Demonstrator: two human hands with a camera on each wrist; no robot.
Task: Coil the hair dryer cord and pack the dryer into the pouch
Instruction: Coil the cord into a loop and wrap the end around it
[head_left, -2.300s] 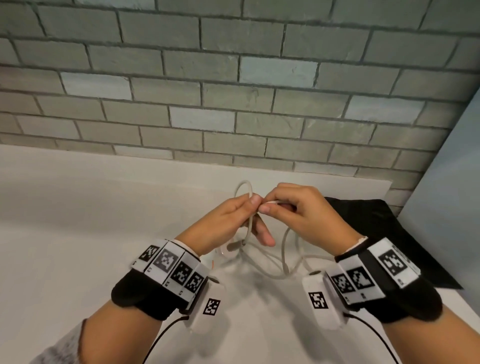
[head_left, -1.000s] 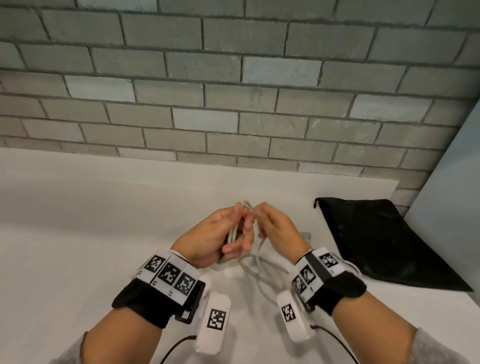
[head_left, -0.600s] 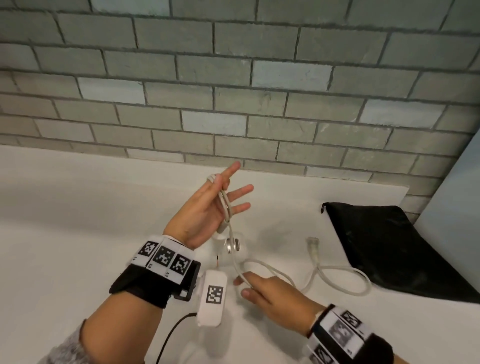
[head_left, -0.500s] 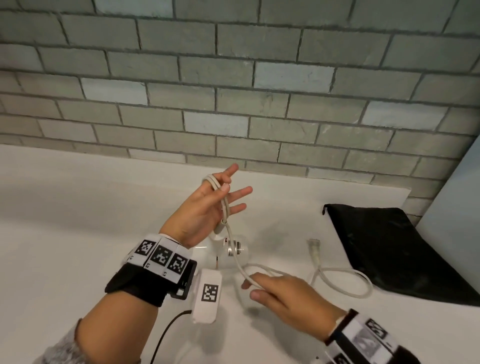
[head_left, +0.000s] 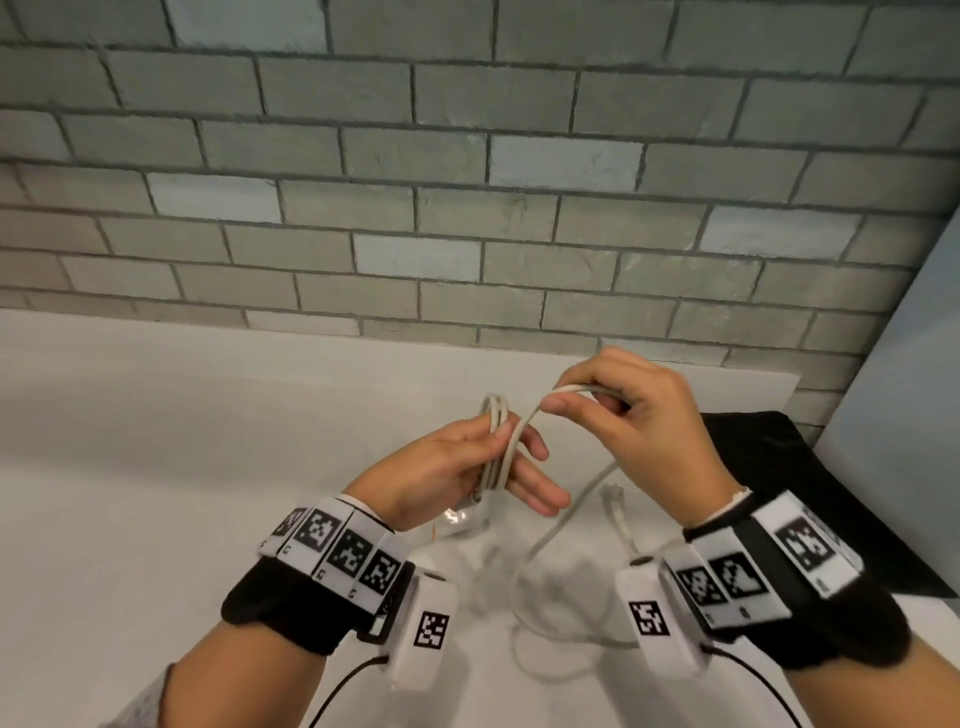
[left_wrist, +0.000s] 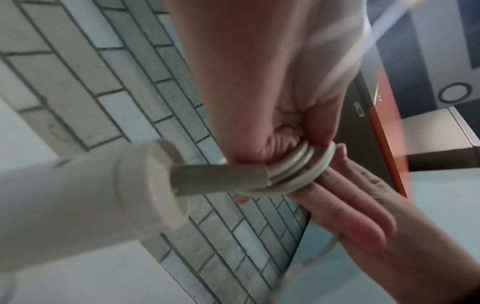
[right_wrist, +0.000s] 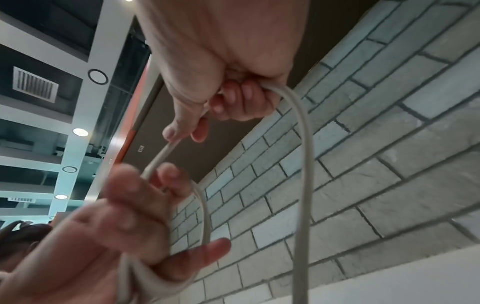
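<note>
Nearest the viewer, two forearms wearing black wrist bands with square printed markers reached over a white counter (head_left: 156, 441). Slack pale cord (head_left: 550, 530) lay in a loose curve between the wrists, its plug (head_left: 615, 506) resting on the counter just beside the right wrist.

Above that, the left hand (head_left: 447, 467) held several turns of the cord as a small coil (head_left: 496, 447), wound round its straightened fingers and pressed in place by the thumb. The left wrist view showed the hair dryer (left_wrist: 78, 191) hanging just below this hand, its cord exit touching the coil.

The right hand (head_left: 639, 415), slightly higher and further away, pinched the running cord between thumb and curled fingers, drawing it taut toward the coil.

Beyond the right hand lay the black pouch (head_left: 769, 447), flat on the counter against a grey brick wall (head_left: 467, 156).

The coiling step appeared to be in hand and partly done. The next move likely called for laying another turn over the left fingers while keeping tension.

Half a second earlier, the right hand had been low near the counter picking up slack, and the left hand had held a single loop higher up.
</note>
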